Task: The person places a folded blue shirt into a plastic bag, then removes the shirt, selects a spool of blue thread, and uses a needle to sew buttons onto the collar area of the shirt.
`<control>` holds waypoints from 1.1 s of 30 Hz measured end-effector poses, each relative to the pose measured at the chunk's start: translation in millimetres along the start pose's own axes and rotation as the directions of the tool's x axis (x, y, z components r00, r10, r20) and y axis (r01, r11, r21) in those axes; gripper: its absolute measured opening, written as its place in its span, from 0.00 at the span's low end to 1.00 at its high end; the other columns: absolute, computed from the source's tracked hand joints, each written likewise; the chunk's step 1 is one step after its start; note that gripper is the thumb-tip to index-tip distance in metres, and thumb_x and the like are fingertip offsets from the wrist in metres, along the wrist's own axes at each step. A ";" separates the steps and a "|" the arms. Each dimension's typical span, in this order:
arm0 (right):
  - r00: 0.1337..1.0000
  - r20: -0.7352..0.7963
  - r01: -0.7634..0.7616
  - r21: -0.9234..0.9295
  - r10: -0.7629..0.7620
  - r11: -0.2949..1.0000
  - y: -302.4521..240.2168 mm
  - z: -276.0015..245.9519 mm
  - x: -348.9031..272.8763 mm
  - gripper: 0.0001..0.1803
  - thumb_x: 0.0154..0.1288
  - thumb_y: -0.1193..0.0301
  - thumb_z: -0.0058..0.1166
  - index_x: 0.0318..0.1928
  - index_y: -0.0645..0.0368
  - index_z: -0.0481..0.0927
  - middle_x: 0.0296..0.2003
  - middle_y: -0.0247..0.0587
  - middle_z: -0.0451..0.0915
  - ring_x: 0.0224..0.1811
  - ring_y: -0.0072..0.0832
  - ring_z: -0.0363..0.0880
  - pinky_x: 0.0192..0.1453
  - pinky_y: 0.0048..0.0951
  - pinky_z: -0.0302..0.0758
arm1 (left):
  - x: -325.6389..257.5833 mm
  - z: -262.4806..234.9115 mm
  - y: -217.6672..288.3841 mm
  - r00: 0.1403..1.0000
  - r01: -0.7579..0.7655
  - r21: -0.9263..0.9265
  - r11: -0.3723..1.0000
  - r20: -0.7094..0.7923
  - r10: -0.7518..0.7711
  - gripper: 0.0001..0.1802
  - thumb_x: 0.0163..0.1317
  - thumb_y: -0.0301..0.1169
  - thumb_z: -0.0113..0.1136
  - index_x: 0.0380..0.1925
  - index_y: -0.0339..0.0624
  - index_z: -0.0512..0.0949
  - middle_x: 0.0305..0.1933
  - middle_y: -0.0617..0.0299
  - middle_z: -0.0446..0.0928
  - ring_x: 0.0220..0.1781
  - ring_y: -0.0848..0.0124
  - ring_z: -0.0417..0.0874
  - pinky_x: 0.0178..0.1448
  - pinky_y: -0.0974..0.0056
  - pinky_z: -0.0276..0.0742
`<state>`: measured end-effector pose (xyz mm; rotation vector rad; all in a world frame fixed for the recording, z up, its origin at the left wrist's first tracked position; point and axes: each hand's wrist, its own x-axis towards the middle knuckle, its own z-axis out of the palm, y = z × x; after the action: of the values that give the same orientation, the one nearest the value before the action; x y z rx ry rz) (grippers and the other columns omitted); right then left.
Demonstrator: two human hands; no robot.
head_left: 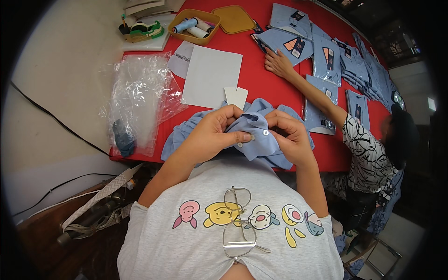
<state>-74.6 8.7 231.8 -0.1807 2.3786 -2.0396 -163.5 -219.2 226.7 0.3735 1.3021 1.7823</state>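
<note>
A light blue shirt [254, 145] with white buttons lies bunched at the table's near edge, its buttoned part raised between my hands. My left hand [218, 127] is closed on the cloth, the thumb pressed beside a button. On the other side my right hand [291, 135] pinches the same part of the shirt near another white button [266, 133]. Pale card strips [236, 97] lie just beyond my hands, against a white sheet of paper [212, 70]. The rest of the shirt spreads over the red table [261, 84] and partly hides under my hands.
Clear plastic bags [135, 93] lie at the left. Farther back are a yellow basket [175, 23] of thread spools, its lid [233, 19] and a green tape dispenser [148, 30]. At right, a co-worker's hand [279, 64] rests by folded, tagged blue shirts [287, 44].
</note>
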 end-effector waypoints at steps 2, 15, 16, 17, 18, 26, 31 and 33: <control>1.000 -0.004 0.005 0.023 -0.005 1.000 2.2 0.5 -0.8 0.07 0.68 0.84 0.60 0.45 0.67 0.85 0.42 0.36 0.82 0.42 0.20 0.78 0.44 0.22 0.73 | 0.3 0.7 0.5 1.000 0.003 0.005 1.000 -0.001 -0.003 0.20 0.63 0.23 0.74 0.52 0.37 0.77 0.46 0.63 0.85 0.49 0.77 0.86 0.55 0.70 0.82; 0.987 -0.135 -0.055 0.216 0.086 0.975 6.1 8.0 0.7 0.08 0.67 0.82 0.63 0.45 0.64 0.87 0.44 0.37 0.84 0.44 0.21 0.81 0.48 0.24 0.76 | 9.9 1.7 -0.3 1.000 0.006 0.015 1.000 -0.016 -0.005 0.21 0.61 0.20 0.74 0.53 0.37 0.77 0.47 0.62 0.84 0.50 0.76 0.85 0.56 0.67 0.82; 0.975 -0.190 -0.059 0.280 0.115 0.958 4.6 12.2 2.6 0.08 0.66 0.82 0.64 0.45 0.64 0.87 0.44 0.37 0.84 0.44 0.21 0.81 0.48 0.25 0.76 | 9.3 1.5 -0.6 1.000 0.012 0.003 1.000 -0.017 -0.012 0.21 0.60 0.20 0.74 0.53 0.37 0.77 0.48 0.62 0.84 0.51 0.76 0.85 0.57 0.68 0.82; 0.959 -0.242 -0.058 0.343 0.148 0.937 3.2 14.3 3.7 0.09 0.65 0.81 0.65 0.45 0.63 0.88 0.44 0.37 0.84 0.44 0.22 0.81 0.49 0.25 0.76 | 8.6 1.3 -1.3 1.000 0.018 -0.009 1.000 -0.017 -0.018 0.21 0.60 0.20 0.74 0.53 0.37 0.77 0.48 0.62 0.84 0.51 0.76 0.85 0.57 0.68 0.82; 0.935 -0.354 0.021 0.145 0.032 0.989 2.7 10.5 4.0 0.09 0.64 0.81 0.66 0.45 0.62 0.88 0.43 0.37 0.84 0.43 0.23 0.81 0.49 0.26 0.76 | 8.2 1.1 -2.3 1.000 0.024 -0.022 0.999 -0.018 -0.024 0.22 0.60 0.20 0.74 0.53 0.37 0.77 0.48 0.61 0.84 0.51 0.76 0.85 0.57 0.68 0.82; 0.905 -0.021 0.319 -0.625 -0.424 0.712 -20.9 0.8 6.8 0.11 0.53 0.78 0.73 0.38 0.54 0.90 0.34 0.33 0.82 0.36 0.29 0.77 0.41 0.32 0.69 | 14.4 -0.9 -10.6 0.997 -0.022 -0.024 0.999 -0.072 0.020 0.24 0.62 0.21 0.75 0.56 0.35 0.76 0.50 0.60 0.84 0.52 0.76 0.85 0.57 0.69 0.82; 0.954 -0.142 0.203 -0.340 -0.264 0.918 -16.5 8.3 1.7 0.07 0.65 0.77 0.66 0.43 0.57 0.84 0.33 0.34 0.83 0.35 0.25 0.80 0.39 0.29 0.72 | 16.5 -0.6 -14.0 0.996 -0.013 0.005 1.000 -0.084 0.013 0.23 0.62 0.20 0.74 0.55 0.35 0.77 0.50 0.60 0.84 0.52 0.76 0.85 0.57 0.69 0.82; 0.964 -0.264 0.082 0.306 0.001 0.948 -31.7 0.3 -8.6 0.06 0.76 0.76 0.57 0.50 0.59 0.77 0.34 0.38 0.85 0.36 0.25 0.84 0.38 0.23 0.74 | 14.6 -3.4 -16.9 0.990 -0.032 0.079 0.996 -0.134 0.043 0.22 0.62 0.21 0.74 0.55 0.35 0.77 0.50 0.60 0.84 0.51 0.76 0.85 0.57 0.69 0.81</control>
<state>-63.3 4.4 262.3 0.0468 2.1432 -2.5709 -166.3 -208.7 206.9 0.3257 1.4712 1.8188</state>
